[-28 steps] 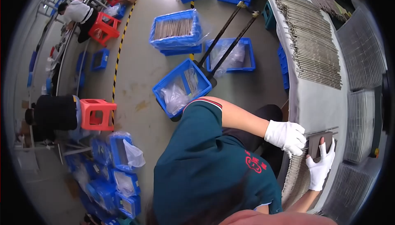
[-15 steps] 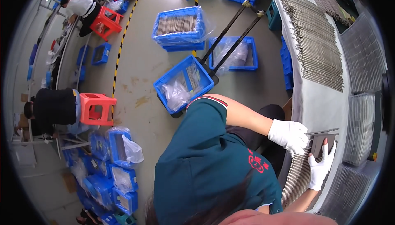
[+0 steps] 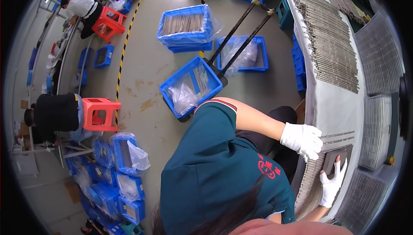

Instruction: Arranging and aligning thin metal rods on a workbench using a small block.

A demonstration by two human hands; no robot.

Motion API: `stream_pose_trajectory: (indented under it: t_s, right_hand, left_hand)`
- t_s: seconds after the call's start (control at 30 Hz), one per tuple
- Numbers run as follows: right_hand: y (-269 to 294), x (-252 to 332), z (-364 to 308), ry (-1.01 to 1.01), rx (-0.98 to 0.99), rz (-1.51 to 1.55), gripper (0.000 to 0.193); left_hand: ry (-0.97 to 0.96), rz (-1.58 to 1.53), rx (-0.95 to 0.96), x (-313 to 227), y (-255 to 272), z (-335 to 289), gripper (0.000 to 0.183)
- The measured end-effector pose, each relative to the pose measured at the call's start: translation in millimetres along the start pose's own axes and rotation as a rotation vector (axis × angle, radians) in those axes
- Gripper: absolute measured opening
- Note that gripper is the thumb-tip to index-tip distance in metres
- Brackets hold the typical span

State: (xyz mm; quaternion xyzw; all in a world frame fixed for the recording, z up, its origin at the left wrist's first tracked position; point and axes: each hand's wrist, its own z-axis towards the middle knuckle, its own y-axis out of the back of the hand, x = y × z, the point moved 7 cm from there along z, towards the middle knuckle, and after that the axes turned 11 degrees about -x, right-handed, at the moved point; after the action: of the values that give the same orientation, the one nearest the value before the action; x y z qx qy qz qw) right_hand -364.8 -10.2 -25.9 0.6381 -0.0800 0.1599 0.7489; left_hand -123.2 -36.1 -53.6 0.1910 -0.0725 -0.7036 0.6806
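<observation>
My left hand [image 3: 302, 141], in a white glove, is closed with curled fingers at the near ends of slim metal rods. Whatever it may pinch is hidden. A few separate rods [image 3: 340, 139] lie crosswise on the table just beyond its fingertips. My right hand [image 3: 332, 187] wears a white glove with some fingertips bare. Its thumb and fingers grip a flat dark brown block [image 3: 330, 162], which rests on a dense row of parallel rods [image 3: 310, 182]. That row runs along the table under both hands.
Another wide row of rods [image 3: 329, 41] covers the white table [image 3: 333, 116] farther up. Clear ribbed racks [image 3: 376, 134] line its right side. On the floor, a blue crate [image 3: 191, 86] sits on a trolley with black handles. People sit at benches on the left, near red stools [image 3: 100, 113].
My right hand has slid the dark block back toward me along the rods. Separate rods beyond my left fingertips are now more exposed. My left hand has barely moved.
</observation>
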Motion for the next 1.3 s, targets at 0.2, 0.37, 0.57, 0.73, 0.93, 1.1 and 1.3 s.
stream_pose_trajectory:
  t_s: [0.2, 0.37, 0.57, 0.73, 0.93, 1.1, 1.3]
  right_hand:
    - [19.2, 0.8, -16.1, -0.003, -0.085, 0.049, 0.094]
    - [-4.3, 54.4, 25.8, 0.137, -0.081, -0.129, 0.09]
    - [-6.0, 32.3, 14.5, 0.066, -0.023, -0.058, 0.09]
    - [-4.4, 36.6, 22.7, 0.112, -0.024, -0.05, 0.089]
    - [-4.1, 29.7, 11.3, 0.053, -0.053, -0.07, 0.089]
    - [-4.3, 22.8, 11.1, 0.041, -0.044, -0.063, 0.09]
    - [-5.6, 33.3, 12.2, 0.031, -0.09, -0.1, 0.09]
  left_hand:
    - [-0.001, -0.002, -0.03, -1.9, 7.0, 4.2, 0.028]
    - [0.007, 0.015, 0.021, -1.2, 1.7, 3.0, 0.028]
    - [0.005, 0.037, 0.051, -2.5, 2.9, 4.5, 0.028]
    - [0.006, 0.033, 0.013, -2.2, 2.8, 1.8, 0.028]
    - [0.008, 0.026, -0.022, 0.3, 1.5, -2.0, 0.028]
    - [0.038, 0.004, 0.023, 1.2, 2.3, 1.6, 0.025]
    - [0.034, -0.006, 0.005, -0.9, 6.0, 4.6, 0.024]
